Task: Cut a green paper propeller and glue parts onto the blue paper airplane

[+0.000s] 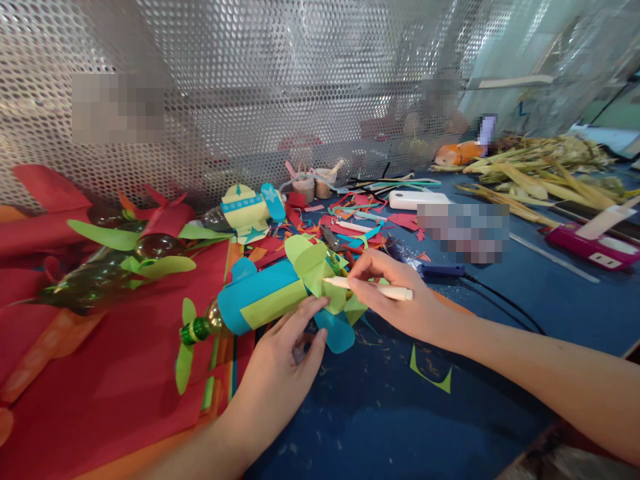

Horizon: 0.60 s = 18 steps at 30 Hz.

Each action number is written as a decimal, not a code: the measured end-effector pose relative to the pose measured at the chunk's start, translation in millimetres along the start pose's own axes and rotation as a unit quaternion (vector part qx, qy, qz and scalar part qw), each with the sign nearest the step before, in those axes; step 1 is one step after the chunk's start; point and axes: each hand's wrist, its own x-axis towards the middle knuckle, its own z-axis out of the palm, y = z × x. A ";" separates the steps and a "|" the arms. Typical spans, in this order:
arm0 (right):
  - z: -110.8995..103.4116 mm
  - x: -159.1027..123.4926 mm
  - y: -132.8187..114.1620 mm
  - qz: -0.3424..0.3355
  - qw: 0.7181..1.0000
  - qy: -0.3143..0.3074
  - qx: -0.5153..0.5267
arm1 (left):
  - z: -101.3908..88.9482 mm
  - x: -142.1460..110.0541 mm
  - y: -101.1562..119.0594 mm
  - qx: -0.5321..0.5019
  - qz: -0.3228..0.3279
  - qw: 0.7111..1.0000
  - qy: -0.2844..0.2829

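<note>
A bottle aeroplane (265, 297) wrapped in blue and lime-green paper lies on the blue table (400, 413), with a green propeller at its cap. My left hand (285, 363) grips its underside near the blue tail fin, fingers curled round it. My right hand (400, 293) pinches a cream-coloured stick (370, 288), whose tip touches the green paper wing.
Red paper sheets (100, 373) cover the left side. Two more bottle planes (125, 260) (247, 210) lie behind. Paper scraps (350, 220), small cups (313, 187), a glue gun with a cable (440, 270), a white box (417, 199), dried husks (540, 170) and a magenta tool (595, 243) crowd the back.
</note>
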 end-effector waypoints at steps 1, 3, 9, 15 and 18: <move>-0.1 -0.1 0.0 -0.001 1.000 0.000 -0.001 | -0.1 0.0 0.2 0.001 -0.001 1.000 0.000; -0.3 -0.4 0.0 -0.002 1.000 -0.004 -0.001 | 0.1 0.2 0.4 0.002 0.000 1.000 -0.001; -0.8 -1.4 0.1 -0.004 1.000 -0.019 0.018 | 1.7 0.1 -1.0 -0.004 0.007 1.000 0.001; -0.3 0.4 -1.0 -0.004 0.999 -0.021 0.029 | 0.0 -1.6 -0.2 0.001 0.005 1.000 0.005; -0.6 0.8 -1.1 -0.002 0.999 -0.020 0.031 | -0.6 -0.9 1.2 0.004 0.007 1.000 0.005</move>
